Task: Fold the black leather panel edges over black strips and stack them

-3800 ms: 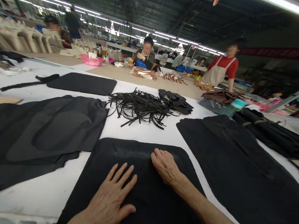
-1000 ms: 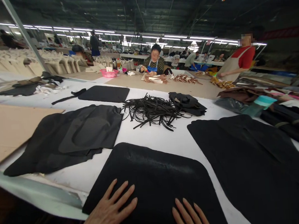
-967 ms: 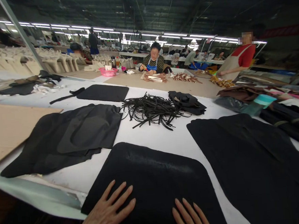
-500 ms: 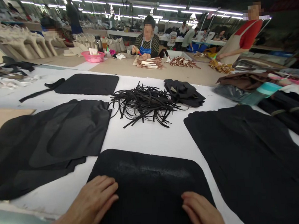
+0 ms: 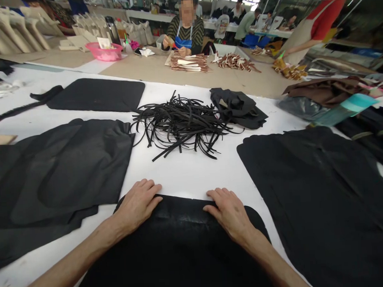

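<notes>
A black sheet with rounded corners (image 5: 176, 254), leather-like or fabric, lies flat on the white table in front of me. My left hand (image 5: 141, 204) is at its far edge, left of the middle, fingers curled over the edge and thumb on the top face. On the right part of the same edge, my right hand (image 5: 227, 208) grips in the same way, its thumb pointing inward. Between the hands the sheet's far edge shows, with a faint shiny band. The undersides of the fingers are hidden.
Beyond the sheet lies a tangled heap of black strips (image 5: 183, 122). Stacked black pieces (image 5: 65, 165) lie left and more black sheets (image 5: 315, 187) right. Another black panel (image 5: 96, 95) is farther back. A co-worker (image 5: 186, 26) sits across, near a pink basin (image 5: 104, 51).
Both hands have moved forward from the middle of the sheet to its far edge and now grip it. The view has tilted down a little.
</notes>
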A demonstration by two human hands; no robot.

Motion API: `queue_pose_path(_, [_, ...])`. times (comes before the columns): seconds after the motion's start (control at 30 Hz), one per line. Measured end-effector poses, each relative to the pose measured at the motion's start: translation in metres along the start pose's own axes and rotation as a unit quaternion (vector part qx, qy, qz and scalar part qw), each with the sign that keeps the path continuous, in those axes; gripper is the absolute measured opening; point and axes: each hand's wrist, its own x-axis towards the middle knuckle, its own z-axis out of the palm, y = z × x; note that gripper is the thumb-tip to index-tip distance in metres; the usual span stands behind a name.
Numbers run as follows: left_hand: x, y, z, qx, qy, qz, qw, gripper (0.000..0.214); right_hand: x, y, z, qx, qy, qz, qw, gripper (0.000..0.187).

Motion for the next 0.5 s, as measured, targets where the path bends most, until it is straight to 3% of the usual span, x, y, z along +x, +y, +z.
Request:
queue_pose_path(0.07, [0.003, 0.002, -0.001, -0.007, -0.001, 0.001, 1.0, 0.017, 0.003, 0.0, -0.001, 0.015, -0.015, 0.009, 1.0, 0.01])
queue_pose_path(0.27, [0.004, 0.004, -0.004, -0.077, 0.004, 0.003, 0.997, 0.014, 0.003, 0.002, -0.005, 0.083, -0.062, -0.01, 0.995, 0.014])
queue_pose_path(0.37, [0.003, 0.006, -0.005, -0.126, 0.007, 0.02, 0.992, 0.014, 0.003, 0.0, -0.01, 0.127, -0.034, -0.01, 0.991, 0.016])
queue_pose_path(0.5, [0.007, 0.011, -0.004, -0.165, -0.009, 0.043, 0.985, 0.032, 0.003, -0.003, -0.012, 0.164, 0.006, 0.001, 0.986, 0.015])
